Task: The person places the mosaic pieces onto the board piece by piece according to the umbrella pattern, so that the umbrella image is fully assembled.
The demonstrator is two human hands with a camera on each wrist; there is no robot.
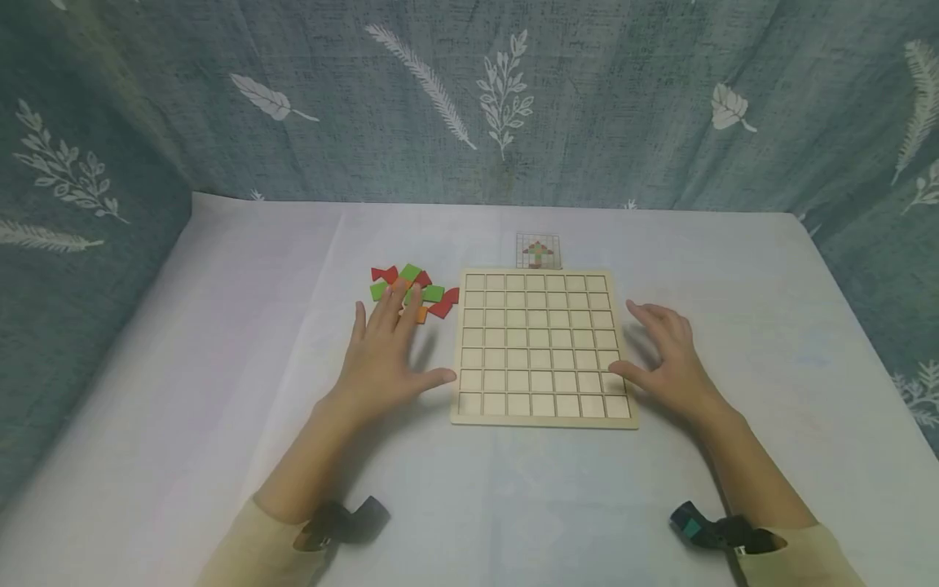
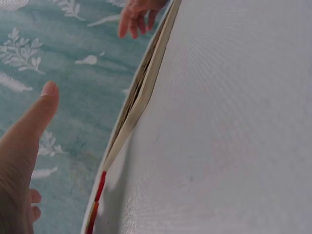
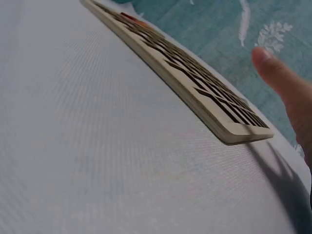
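Wooden compartmented board (image 1: 539,337), coloured tiles (image 1: 434,293) alongside

One desk (image 1: 411,489), one board (image 1: 543,422) with forty-nine cells (image 1: 538,338), seven by seven, and one pattern card (image 1: 539,252). At least five red pieces (image 1: 441,310), at least four green pieces (image 1: 434,293) and at least two orange pieces (image 1: 421,315), impossible to total exactly because of overlap. One left hand (image 1: 380,355), one right hand (image 1: 676,368), two sleeves (image 1: 257,550) and two dark wrist devices (image 1: 367,520)
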